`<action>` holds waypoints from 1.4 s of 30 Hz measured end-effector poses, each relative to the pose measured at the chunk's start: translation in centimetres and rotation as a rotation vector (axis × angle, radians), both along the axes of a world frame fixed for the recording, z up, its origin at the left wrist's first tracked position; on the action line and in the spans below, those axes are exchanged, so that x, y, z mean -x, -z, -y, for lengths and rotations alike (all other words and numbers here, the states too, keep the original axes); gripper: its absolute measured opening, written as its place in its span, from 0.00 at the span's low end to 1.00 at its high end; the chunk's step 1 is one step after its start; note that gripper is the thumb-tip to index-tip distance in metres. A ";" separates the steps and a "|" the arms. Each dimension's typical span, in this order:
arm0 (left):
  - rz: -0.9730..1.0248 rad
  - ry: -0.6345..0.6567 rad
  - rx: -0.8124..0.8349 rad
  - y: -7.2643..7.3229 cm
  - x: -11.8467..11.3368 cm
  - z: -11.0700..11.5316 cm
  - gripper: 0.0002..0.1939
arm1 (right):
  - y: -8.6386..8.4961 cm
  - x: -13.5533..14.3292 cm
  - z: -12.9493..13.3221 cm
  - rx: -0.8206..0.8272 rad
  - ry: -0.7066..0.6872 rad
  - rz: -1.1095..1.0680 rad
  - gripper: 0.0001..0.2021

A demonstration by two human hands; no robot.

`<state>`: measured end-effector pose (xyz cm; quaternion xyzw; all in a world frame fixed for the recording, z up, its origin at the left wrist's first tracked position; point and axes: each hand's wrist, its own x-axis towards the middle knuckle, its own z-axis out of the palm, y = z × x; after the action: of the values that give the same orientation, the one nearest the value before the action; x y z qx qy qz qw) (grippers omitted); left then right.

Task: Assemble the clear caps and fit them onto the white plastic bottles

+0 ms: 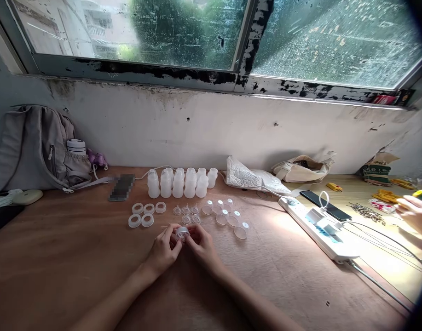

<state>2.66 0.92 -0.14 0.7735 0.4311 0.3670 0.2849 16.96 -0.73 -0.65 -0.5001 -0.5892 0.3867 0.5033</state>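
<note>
Both forearms reach in over bare brown tabletop (76,276), the left hand (162,250) and right hand (202,246) meeting with fingertips pinching one small clear plastic cap (182,233) between them. Beyond, left to right: a grey backpack (34,147) against the stained wall, white rings (145,214), a row of white bottles (179,181), clear lids (228,218), a power strip (317,227) with cables — and another person's hand (416,214) at the far right edge (partly cut off). Open board lies either side of the arms, under a rain-streaked window (197,32).

Left hand (163,250) and right hand (203,246) meet — fingers pinched together, forearms converging.
</note>
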 end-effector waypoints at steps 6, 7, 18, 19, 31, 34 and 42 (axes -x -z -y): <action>0.027 -0.018 0.017 0.0 0.0 0.0 0.11 | 0.1 0.2 0.1 -0.003 0.000 0.013 0.08; 0.031 -0.023 0.025 0.0 0.0 0.0 0.11 | 0.0 0.2 0.1 -0.003 0.005 0.022 0.08; 0.071 -0.048 0.115 -0.6 -0.1 0.1 0.10 | 0.0 0.4 0.3 -0.013 0.032 0.055 0.07; 0.076 -0.049 0.115 -0.6 -0.1 0.2 0.10 | -0.1 0.4 0.3 -0.017 0.035 0.057 0.07; 0.135 0.001 0.113 -0.4 -0.2 0.3 0.09 | -0.5 0.4 0.4 -0.023 0.016 0.029 0.06; 0.166 0.006 0.143 -0.5 -0.2 0.2 0.09 | -0.1 0.4 0.3 -0.019 -0.015 0.003 0.06; 0.113 -0.020 0.123 -0.2 -0.3 0.2 0.08 | 0.0 0.6 0.3 -0.005 0.001 -0.023 0.06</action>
<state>2.94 0.72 0.05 0.7282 0.4437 0.3858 0.3521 16.33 -1.04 -0.66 -0.4945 -0.5843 0.3907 0.5114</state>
